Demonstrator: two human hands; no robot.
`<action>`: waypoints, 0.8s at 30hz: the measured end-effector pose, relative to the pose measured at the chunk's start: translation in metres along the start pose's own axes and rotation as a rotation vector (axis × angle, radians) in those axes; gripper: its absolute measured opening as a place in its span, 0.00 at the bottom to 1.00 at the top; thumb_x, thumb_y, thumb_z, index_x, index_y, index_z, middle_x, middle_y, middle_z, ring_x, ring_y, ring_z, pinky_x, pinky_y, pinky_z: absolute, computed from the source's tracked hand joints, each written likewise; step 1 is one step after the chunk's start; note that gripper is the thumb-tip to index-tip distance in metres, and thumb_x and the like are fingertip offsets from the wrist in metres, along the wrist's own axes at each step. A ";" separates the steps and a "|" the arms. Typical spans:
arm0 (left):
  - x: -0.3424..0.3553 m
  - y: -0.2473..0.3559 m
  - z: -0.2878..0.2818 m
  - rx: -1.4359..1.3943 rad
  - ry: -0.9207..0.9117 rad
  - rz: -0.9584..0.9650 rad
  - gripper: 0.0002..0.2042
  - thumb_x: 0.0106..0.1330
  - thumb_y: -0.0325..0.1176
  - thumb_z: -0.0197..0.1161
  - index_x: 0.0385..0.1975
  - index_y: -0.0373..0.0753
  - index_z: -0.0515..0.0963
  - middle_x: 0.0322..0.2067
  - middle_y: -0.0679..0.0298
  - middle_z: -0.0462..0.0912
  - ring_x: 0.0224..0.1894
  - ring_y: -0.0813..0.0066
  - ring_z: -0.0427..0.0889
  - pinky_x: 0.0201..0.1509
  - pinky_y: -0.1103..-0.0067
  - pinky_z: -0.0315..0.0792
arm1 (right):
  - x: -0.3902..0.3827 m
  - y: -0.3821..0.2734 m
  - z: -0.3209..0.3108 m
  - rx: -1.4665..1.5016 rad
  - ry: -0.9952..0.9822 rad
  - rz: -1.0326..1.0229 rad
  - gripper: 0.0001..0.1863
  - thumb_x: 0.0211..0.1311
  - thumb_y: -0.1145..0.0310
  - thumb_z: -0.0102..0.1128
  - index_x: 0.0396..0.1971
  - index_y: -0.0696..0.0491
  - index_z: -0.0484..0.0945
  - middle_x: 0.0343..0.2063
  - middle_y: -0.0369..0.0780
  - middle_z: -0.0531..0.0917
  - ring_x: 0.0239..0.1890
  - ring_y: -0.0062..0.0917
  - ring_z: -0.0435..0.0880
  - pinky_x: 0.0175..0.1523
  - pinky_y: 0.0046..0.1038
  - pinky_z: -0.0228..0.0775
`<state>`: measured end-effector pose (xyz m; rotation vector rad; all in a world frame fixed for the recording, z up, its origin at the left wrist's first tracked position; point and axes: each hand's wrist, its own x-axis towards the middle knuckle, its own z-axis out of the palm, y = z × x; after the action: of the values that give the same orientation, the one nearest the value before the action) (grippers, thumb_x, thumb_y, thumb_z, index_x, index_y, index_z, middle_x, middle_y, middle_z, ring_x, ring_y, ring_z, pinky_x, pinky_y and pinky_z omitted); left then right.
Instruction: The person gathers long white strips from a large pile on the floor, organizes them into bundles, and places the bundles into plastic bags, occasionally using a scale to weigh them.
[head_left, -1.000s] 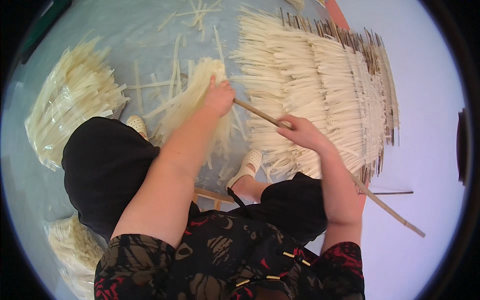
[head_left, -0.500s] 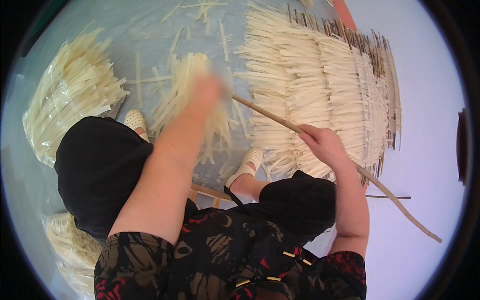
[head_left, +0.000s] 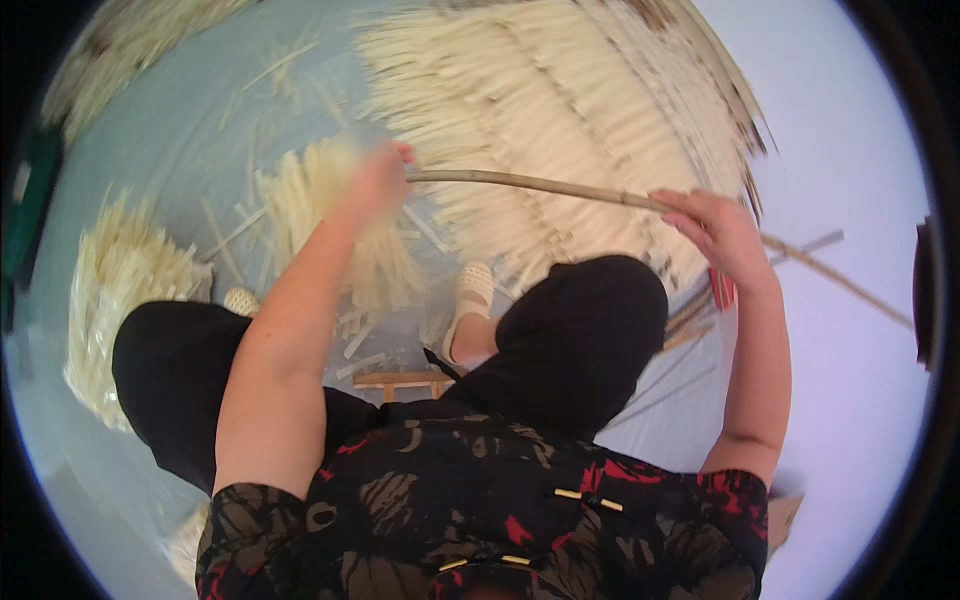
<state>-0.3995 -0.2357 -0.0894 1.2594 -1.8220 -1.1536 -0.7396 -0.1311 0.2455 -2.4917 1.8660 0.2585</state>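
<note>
A long, thin brown stick (head_left: 530, 183) is raised in front of me, running from my left hand out past my right hand to the right. Its left end meets the fingers of my left hand (head_left: 375, 185), which is closed there, though blur hides most of the grip. My right hand (head_left: 715, 225) is wrapped round the stick farther along, fingers over it. Behind my left hand lies a loose heap of pale flat strips (head_left: 380, 265) on the floor. Beyond the stick, overlapping rows of the same strips (head_left: 540, 100) fan out, fixed to sticks along their right side.
A plastic-wrapped bundle of pale strips (head_left: 125, 290) stands left, beside my knee. Loose strips are scattered over the grey floor (head_left: 200, 130). A low wooden stool (head_left: 400, 379) sits between my legs. Several sticks (head_left: 690, 325) lie beyond my right knee. A green object (head_left: 32, 200) is at the left edge.
The stick, which sloped down to the right, is now closer to level. My right hand has moved right and my left hand slightly left. The whole view has shifted.
</note>
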 end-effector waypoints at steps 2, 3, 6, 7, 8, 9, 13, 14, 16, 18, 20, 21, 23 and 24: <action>0.004 0.014 -0.013 -0.706 0.005 0.033 0.23 0.60 0.20 0.59 0.57 0.43 0.72 0.49 0.65 0.79 0.52 0.75 0.77 0.56 0.76 0.73 | -0.016 0.013 -0.005 0.056 0.048 -0.037 0.15 0.61 0.65 0.62 0.47 0.49 0.82 0.28 0.42 0.81 0.31 0.34 0.78 0.38 0.30 0.70; 0.003 0.022 -0.021 -0.601 -0.102 0.024 0.24 0.59 0.18 0.58 0.57 0.41 0.71 0.49 0.64 0.79 0.50 0.74 0.78 0.56 0.76 0.73 | -0.025 0.022 -0.003 0.109 0.106 -0.071 0.15 0.61 0.65 0.62 0.48 0.49 0.82 0.28 0.42 0.81 0.31 0.32 0.77 0.38 0.30 0.70; -0.014 0.096 -0.027 -0.418 -0.243 0.055 0.26 0.57 0.16 0.57 0.58 0.40 0.70 0.49 0.65 0.78 0.49 0.74 0.79 0.56 0.76 0.74 | -0.071 0.055 -0.009 0.209 0.151 0.036 0.15 0.61 0.66 0.62 0.48 0.51 0.82 0.25 0.39 0.77 0.29 0.28 0.74 0.37 0.29 0.69; -0.024 0.128 -0.026 -0.410 -0.285 0.082 0.26 0.57 0.16 0.57 0.58 0.40 0.70 0.49 0.65 0.78 0.49 0.74 0.79 0.56 0.76 0.74 | -0.091 0.064 -0.011 0.207 0.171 0.082 0.15 0.61 0.66 0.62 0.48 0.51 0.82 0.25 0.39 0.77 0.29 0.28 0.74 0.37 0.29 0.69; -0.036 0.161 -0.025 -0.529 -0.382 0.069 0.23 0.59 0.19 0.57 0.57 0.40 0.72 0.45 0.67 0.78 0.47 0.75 0.79 0.54 0.77 0.74 | -0.111 0.071 -0.012 0.213 0.151 0.168 0.16 0.61 0.66 0.63 0.48 0.51 0.82 0.25 0.37 0.75 0.28 0.27 0.74 0.37 0.29 0.69; -0.043 0.189 -0.023 -0.642 -0.473 0.048 0.21 0.62 0.23 0.57 0.57 0.40 0.73 0.42 0.68 0.78 0.45 0.76 0.79 0.52 0.78 0.75 | -0.128 0.080 -0.015 0.224 0.135 0.246 0.16 0.61 0.66 0.63 0.48 0.51 0.81 0.25 0.36 0.73 0.28 0.25 0.73 0.37 0.28 0.68; -0.059 0.246 -0.005 -0.321 -0.538 0.035 0.16 0.69 0.34 0.54 0.55 0.40 0.76 0.36 0.69 0.75 0.32 0.81 0.78 0.42 0.82 0.76 | -0.181 0.120 0.012 0.244 0.240 0.246 0.16 0.60 0.62 0.64 0.49 0.47 0.82 0.27 0.37 0.77 0.32 0.27 0.75 0.39 0.29 0.67; -0.060 0.256 0.004 -0.182 -0.579 0.081 0.16 0.72 0.39 0.51 0.53 0.40 0.78 0.34 0.69 0.74 0.26 0.83 0.74 0.36 0.84 0.74 | -0.195 0.124 0.016 0.199 0.258 0.256 0.17 0.59 0.64 0.64 0.49 0.48 0.81 0.28 0.37 0.78 0.34 0.26 0.75 0.39 0.29 0.68; -0.071 0.264 0.007 -0.110 -0.640 0.164 0.20 0.76 0.46 0.44 0.57 0.41 0.75 0.26 0.69 0.73 0.17 0.86 0.67 0.23 0.87 0.67 | -0.215 0.127 0.028 0.183 0.339 0.274 0.17 0.57 0.65 0.65 0.47 0.48 0.82 0.30 0.36 0.79 0.35 0.26 0.76 0.42 0.29 0.68; -0.092 0.284 0.019 -0.209 -0.660 0.119 0.20 0.77 0.45 0.43 0.59 0.41 0.71 0.23 0.69 0.72 0.16 0.86 0.67 0.22 0.88 0.66 | -0.233 0.131 0.039 0.164 0.415 0.303 0.16 0.56 0.67 0.65 0.46 0.49 0.82 0.31 0.36 0.79 0.36 0.26 0.76 0.45 0.30 0.69; -0.112 0.312 0.035 -0.307 -0.654 0.079 0.22 0.77 0.43 0.41 0.66 0.41 0.60 0.17 0.70 0.71 0.15 0.86 0.66 0.21 0.89 0.63 | -0.246 0.132 0.049 -0.018 0.481 0.248 0.13 0.54 0.68 0.66 0.41 0.48 0.83 0.35 0.34 0.80 0.38 0.28 0.77 0.51 0.33 0.68; -0.116 0.319 0.049 -0.310 -0.676 0.082 0.22 0.77 0.43 0.41 0.66 0.41 0.60 0.17 0.70 0.71 0.15 0.86 0.66 0.21 0.89 0.63 | -0.256 0.136 0.057 -0.021 0.473 0.269 0.13 0.54 0.68 0.66 0.41 0.48 0.83 0.35 0.34 0.80 0.38 0.28 0.77 0.51 0.33 0.68; -0.123 0.335 0.069 -0.190 -0.897 0.025 0.21 0.77 0.42 0.42 0.65 0.42 0.61 0.18 0.72 0.70 0.16 0.88 0.63 0.20 0.89 0.59 | -0.265 0.146 0.086 -0.260 0.684 0.319 0.12 0.52 0.67 0.67 0.38 0.47 0.83 0.39 0.34 0.79 0.41 0.32 0.77 0.56 0.34 0.65; -0.128 0.340 0.084 -0.197 -0.916 0.038 0.21 0.77 0.42 0.42 0.65 0.42 0.61 0.18 0.72 0.70 0.16 0.88 0.63 0.20 0.89 0.59 | -0.272 0.150 0.107 -0.238 0.807 0.437 0.14 0.51 0.67 0.68 0.40 0.50 0.81 0.43 0.36 0.79 0.44 0.33 0.78 0.57 0.37 0.67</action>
<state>-0.5588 -0.0362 0.1824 0.5882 -2.2322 -2.0404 -0.9703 0.0964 0.1911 -2.5002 2.8091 -0.6725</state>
